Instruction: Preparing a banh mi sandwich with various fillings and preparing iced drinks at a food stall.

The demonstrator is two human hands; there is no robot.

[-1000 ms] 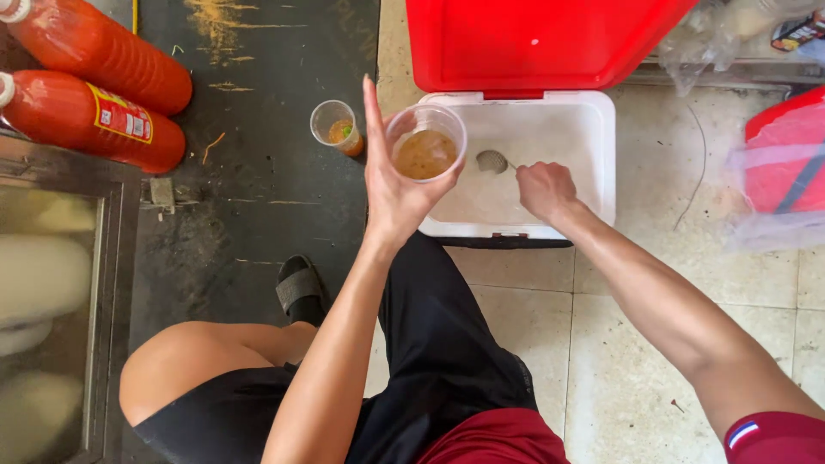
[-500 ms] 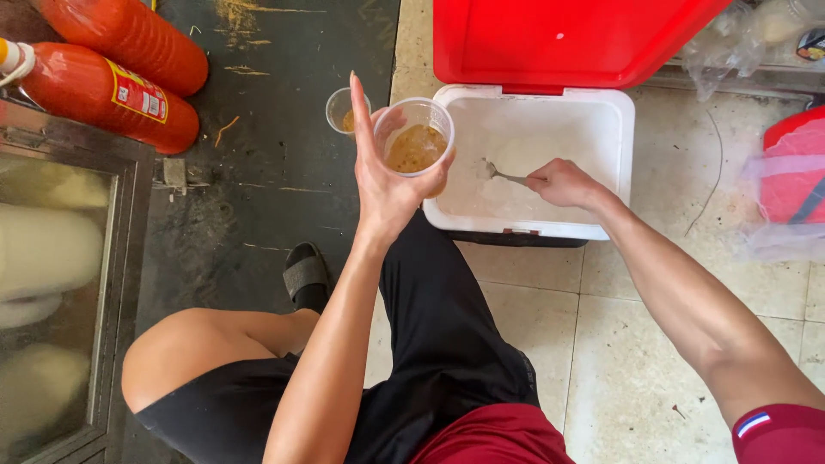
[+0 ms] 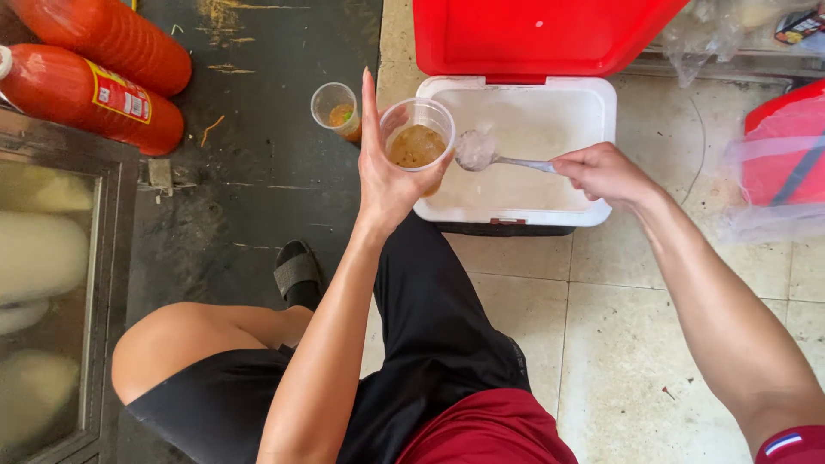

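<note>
Over the white cooler (image 3: 593,112) at 12 o'clock, my left hand (image 3: 387,176) grips a clear cup (image 3: 418,137) part-filled with amber drink. Right hand (image 3: 601,172) clenches a spoon (image 3: 494,155) heaped with ice at the rim, so I'd say icing's underway, this scoop not yet in.
</note>
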